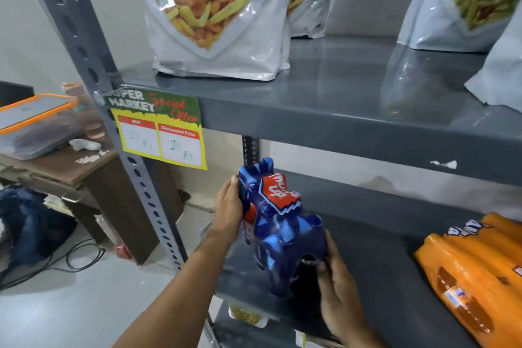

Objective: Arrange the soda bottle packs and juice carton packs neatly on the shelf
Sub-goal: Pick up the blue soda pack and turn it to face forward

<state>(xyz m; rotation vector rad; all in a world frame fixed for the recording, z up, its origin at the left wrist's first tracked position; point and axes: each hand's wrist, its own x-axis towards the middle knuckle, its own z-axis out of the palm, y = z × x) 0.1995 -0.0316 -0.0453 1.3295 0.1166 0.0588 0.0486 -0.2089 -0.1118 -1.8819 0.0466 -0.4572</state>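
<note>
Two hands clasp a blue soda pack [278,230] over the middle shelf [367,206]: left hand [229,207] on its far end, right hand [337,281] at its near end. An orange pack [474,271] lies right of the grip. Lowering the blue pack level and parallel to it would look neat.

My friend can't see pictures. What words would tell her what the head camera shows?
Two hands, left hand and right hand, hold a blue soda bottle pack over a grey metal shelf. An orange soda pack lies on the shelf to the right, and snack bags stand on the shelf above.
</note>
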